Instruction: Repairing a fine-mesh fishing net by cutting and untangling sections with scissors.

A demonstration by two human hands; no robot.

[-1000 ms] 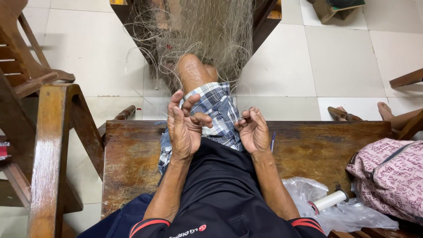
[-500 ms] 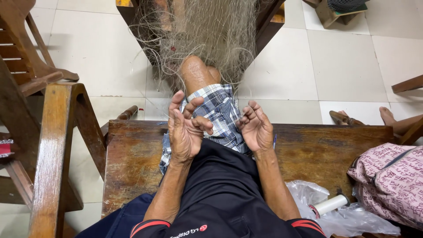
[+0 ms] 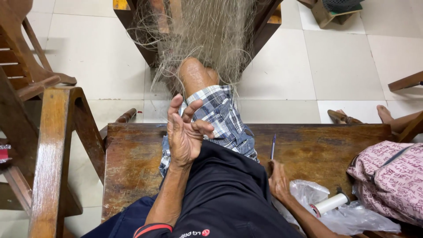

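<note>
A wooden chair [image 3: 39,145] stands at the left of the frame, its worn armrest running down toward the lower left corner. A pale tiled floor [image 3: 335,66] fills the upper right. In the upper right corner sits a small wooden crate [image 3: 328,11]. At the right edge, a pink patterned bag [image 3: 392,176] rests on the bench [image 3: 132,163], just beside a crumpled clear plastic bag [image 3: 352,218]. A brown sandal [image 3: 346,117] lies on the floor beyond the bench's far edge at the right, near another person's bare foot [image 3: 387,114].
</note>
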